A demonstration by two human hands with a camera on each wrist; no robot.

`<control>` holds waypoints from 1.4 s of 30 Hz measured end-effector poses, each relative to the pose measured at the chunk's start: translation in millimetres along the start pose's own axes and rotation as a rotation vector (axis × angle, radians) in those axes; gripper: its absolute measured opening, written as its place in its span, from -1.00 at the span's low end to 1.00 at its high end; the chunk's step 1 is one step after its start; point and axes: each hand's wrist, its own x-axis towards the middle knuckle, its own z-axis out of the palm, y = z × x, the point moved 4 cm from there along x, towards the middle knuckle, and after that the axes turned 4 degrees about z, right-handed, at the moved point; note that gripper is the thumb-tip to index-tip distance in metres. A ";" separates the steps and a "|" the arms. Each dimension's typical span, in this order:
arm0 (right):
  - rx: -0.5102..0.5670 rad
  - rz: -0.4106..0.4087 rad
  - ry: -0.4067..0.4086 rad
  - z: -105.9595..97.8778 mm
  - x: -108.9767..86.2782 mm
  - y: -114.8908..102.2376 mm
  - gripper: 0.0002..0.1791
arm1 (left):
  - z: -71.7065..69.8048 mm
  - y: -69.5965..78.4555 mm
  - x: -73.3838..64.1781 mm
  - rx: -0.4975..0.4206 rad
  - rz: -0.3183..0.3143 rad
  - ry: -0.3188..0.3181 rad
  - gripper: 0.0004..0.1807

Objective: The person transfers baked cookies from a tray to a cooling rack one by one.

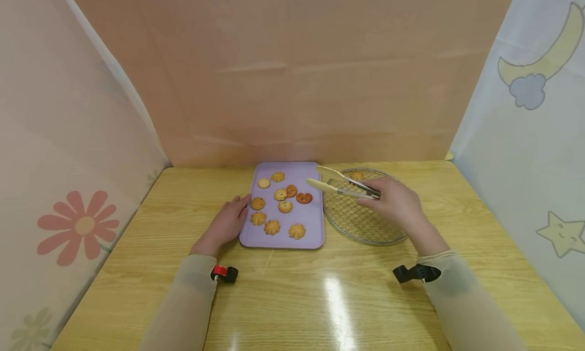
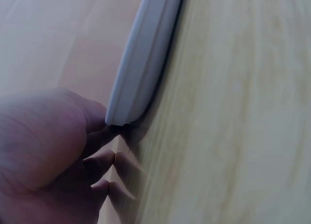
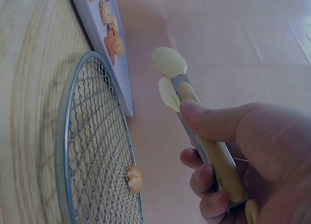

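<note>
My right hand (image 1: pixel 395 203) grips a pair of metal tongs (image 1: pixel 358 184) with cream-coloured tips and a tan handle panel. Their tips stand apart with nothing between them, over the gap where the tray meets the wire rack. Thumb and fingers wrap the tongs in the right wrist view. At the left edge of a purple tray (image 1: pixel 308 239), my left hand (image 1: pixel 226 221) pinches the rim, thumb on top. Several cookies lie on the tray: flower-shaped ones (image 1: pixel 297 231), round ones (image 1: pixel 264 183) and pretzel-shaped ones (image 1: pixel 304 198).
Right of the tray lies a round wire mesh rack (image 1: pixel 352 214) with a metal rim. One flower-shaped cookie (image 3: pixel 134 179) sits near the rack's far edge. Both stand on a wood-grain table (image 1: pixel 292 300), enclosed by a brown back panel (image 1: pixel 292 76) and patterned side sheets (image 1: pixel 516 153).
</note>
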 end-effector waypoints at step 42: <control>-0.184 -0.159 -0.034 30.9 -0.7 -19.4 -0.32 | 0.4 -0.5 -0.9 -0.045 -0.056 -0.032 -0.42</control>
